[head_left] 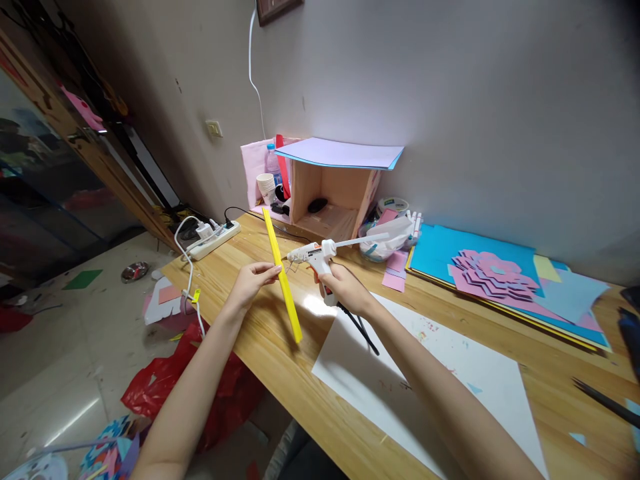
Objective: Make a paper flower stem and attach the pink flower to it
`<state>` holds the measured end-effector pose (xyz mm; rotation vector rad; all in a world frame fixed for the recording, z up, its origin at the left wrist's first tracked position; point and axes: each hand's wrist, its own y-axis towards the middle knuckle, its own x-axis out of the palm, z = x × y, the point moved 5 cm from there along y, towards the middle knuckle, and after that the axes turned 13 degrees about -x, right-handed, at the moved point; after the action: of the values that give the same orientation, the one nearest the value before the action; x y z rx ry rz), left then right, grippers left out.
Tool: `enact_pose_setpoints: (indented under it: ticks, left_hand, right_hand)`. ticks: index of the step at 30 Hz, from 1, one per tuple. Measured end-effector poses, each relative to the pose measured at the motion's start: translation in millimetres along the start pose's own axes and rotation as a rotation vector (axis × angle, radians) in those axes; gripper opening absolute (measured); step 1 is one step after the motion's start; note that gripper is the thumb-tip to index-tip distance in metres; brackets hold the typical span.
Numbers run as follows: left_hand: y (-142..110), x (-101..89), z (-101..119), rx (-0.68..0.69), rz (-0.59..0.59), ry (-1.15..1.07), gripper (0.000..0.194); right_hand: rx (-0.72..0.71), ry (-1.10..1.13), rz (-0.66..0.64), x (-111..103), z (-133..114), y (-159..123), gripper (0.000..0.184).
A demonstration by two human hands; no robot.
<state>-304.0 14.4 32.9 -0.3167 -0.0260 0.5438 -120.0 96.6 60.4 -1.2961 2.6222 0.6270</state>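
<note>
Left hand (250, 283) pinches a long, narrow yellow paper strip (287, 291) near its middle, above the wooden table (300, 377); the right hand (349, 291) is wrapped around a white plastic glue gun (320, 257). From here the strip looks light and stiffish, likely to crease if squeezed; its middle or edges seem the best hold. Whether the nozzle touches it I can't tell, and the trigger fingers are partly hidden.

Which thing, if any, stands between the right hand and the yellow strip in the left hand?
Only the glue gun, which the right hand itself holds; its nozzle points at the yellow strip, close to the left hand. Nothing else visible is in between.
</note>
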Motion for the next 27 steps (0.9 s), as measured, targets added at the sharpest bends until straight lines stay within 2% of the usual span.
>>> enact_pose_setpoints:
  ticks: [14,27]
  left_hand:
    - [0.0,-1.7,4.1,0.008,0.026,0.005,0.035]
    - [1.9,-1.8,4.3,0.013,0.028,-0.018,0.037]
  right_hand:
    - [-0.008,0.053,-0.013,1.6,-0.1,-1.0,0.017]
    - [-0.004,-0.009,-0.029,2.4,0.8,-2.1,0.018]
